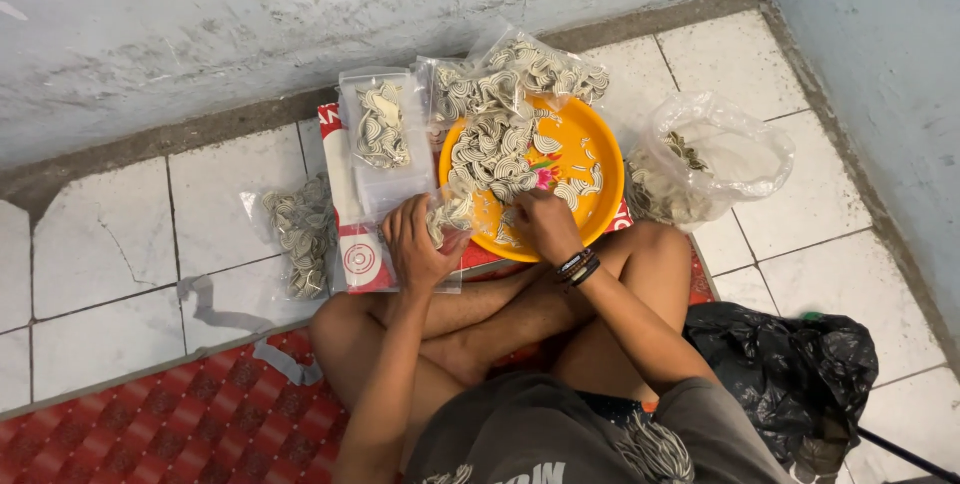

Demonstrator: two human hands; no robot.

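Now the left hand (pixel 418 244) is pinching open a small clear bag (pixel 447 227), half filled, just beside the right hand (pixel 545 224), which is closing on striped pieces (pixel 492 152) in the orange tray (pixel 603 159); slack grip could spill them.

- I sit on a white tiled floor (pixel 120 274).
- A red mat (pixel 180 424) lies on it under me.
- Directly on the tiles: a filled bag (pixel 300 229), a big clear bag (pixel 715 159), a black bag (pixel 790 369).
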